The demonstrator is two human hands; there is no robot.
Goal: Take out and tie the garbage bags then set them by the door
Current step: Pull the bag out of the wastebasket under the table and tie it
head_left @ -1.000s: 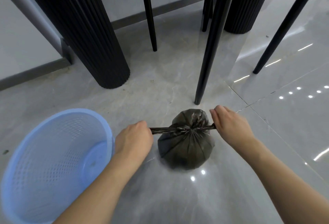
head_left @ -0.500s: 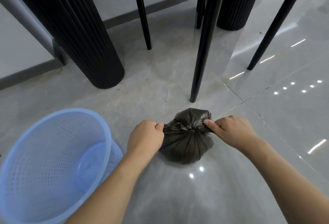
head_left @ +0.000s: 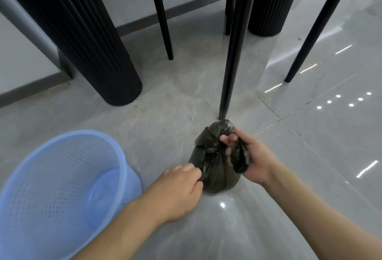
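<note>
The garbage bag (head_left: 215,169) sits on the floor between both hands, whose sideways pull has given way to a second knot: left hand (head_left: 177,191) pinches one tail, right hand (head_left: 250,156) clutches the other.

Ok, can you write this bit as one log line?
step: tying | garbage bag: on floor | left hand: pinches one tail | right hand: holds other tail | bin: empty
</note>
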